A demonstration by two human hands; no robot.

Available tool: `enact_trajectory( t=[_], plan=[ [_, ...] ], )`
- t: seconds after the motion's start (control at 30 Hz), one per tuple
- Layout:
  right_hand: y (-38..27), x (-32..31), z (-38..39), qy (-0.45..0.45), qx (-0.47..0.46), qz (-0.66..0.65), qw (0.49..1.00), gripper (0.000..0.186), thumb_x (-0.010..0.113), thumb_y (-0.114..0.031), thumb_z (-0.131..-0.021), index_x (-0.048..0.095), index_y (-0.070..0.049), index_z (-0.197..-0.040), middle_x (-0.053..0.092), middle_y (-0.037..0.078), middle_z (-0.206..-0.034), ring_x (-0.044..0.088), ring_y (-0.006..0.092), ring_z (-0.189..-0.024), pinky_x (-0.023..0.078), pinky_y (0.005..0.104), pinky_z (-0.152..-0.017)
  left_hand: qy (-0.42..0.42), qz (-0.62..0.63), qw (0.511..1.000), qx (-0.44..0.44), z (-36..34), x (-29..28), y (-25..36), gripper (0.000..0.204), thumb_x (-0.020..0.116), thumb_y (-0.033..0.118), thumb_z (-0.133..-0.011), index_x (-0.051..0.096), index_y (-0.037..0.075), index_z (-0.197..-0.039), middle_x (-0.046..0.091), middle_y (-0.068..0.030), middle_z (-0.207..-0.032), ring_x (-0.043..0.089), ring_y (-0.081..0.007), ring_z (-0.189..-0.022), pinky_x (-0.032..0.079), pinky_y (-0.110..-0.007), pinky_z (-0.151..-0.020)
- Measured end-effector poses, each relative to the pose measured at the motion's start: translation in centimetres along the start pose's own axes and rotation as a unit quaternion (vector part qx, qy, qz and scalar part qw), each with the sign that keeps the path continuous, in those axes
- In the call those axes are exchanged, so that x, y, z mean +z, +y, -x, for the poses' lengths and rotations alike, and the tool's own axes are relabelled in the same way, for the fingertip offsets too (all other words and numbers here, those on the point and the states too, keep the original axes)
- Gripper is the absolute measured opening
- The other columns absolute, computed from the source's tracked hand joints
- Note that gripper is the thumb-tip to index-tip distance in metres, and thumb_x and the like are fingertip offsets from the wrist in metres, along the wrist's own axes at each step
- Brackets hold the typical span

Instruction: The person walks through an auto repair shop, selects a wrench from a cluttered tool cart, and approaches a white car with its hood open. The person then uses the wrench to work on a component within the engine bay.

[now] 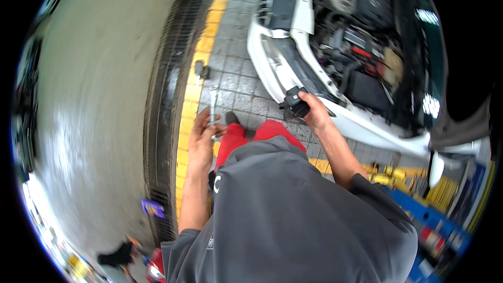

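Note:
In my left hand (201, 135) is a metal wrench (212, 106), its upper end pointing away from me, with my fingers closed around its lower part. My right hand (316, 112) grips a small black boxy plastic part (296, 102) beside the front corner of a white car (356, 128). The thumb lies along the part's edge, and the palm side of the grip is hidden. Under the raised hood, the engine bay (361, 47) shows a battery, hoses and black covers.
A dark object (200, 69) lies on the yellow floor line (214, 13), alongside a long drain grate (166, 78). Blue equipment (414, 204) with yellow parts stands at right. At lower left are a purple package (153, 208) and another person (119, 254).

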State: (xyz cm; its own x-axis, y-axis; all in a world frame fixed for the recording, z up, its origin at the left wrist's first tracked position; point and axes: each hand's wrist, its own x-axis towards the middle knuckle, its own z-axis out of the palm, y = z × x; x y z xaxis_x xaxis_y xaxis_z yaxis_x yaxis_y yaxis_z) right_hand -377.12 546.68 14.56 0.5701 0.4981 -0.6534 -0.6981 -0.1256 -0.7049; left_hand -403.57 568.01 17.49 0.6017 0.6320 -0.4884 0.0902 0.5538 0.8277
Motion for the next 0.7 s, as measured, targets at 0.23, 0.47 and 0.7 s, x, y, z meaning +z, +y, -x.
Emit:
enact_trajectory(
  t=[0.23,0.47,0.7],
  plan=[
    [0.6,-3.2,1.5,0.174,-0.017,-0.041,0.984,0.04,0.071,-0.037,-0.095,0.069,0.0,-0.11,0.071,0.005,-0.091,0.065,0.0141,-0.08,0.051,0.0292,-0.066,-0.107,-0.059,0.99,-0.07,-11.6,1.4,3.4,0.036,0.054,0.004,-0.103,0.052,-0.001,-0.139,0.065,-0.0074,-0.106,0.06,-0.012,-0.083,0.05,-0.024,-0.072],
    [1.2,-6.0,-0.3,0.3,0.038,-0.01,0.953,0.052,0.074,-0.044,-0.093,0.068,0.004,-0.114,0.072,0.009,-0.094,0.065,0.0147,-0.071,0.056,0.0288,-0.062,-0.184,-0.154,0.965,-0.106,-20.5,10.4,3.6,0.019,0.065,0.024,-0.105,0.055,0.008,-0.109,0.047,0.005,-0.076,0.039,-0.0031,-0.06,0.031,-0.02,-0.053],
    [-2.4,-7.7,-8.6,0.325,0.057,-0.085,0.94,0.05,0.073,-0.048,-0.093,0.067,-0.002,-0.111,0.065,0.002,-0.081,0.057,0.0112,-0.066,0.048,0.0275,-0.056,-0.242,-0.268,0.926,-0.111,-26.5,19.3,6.0,0.026,0.06,0.029,-0.108,0.063,0.004,-0.118,0.045,0.0083,-0.071,0.036,-0.0016,-0.058,0.028,-0.021,-0.052]
  ],
)
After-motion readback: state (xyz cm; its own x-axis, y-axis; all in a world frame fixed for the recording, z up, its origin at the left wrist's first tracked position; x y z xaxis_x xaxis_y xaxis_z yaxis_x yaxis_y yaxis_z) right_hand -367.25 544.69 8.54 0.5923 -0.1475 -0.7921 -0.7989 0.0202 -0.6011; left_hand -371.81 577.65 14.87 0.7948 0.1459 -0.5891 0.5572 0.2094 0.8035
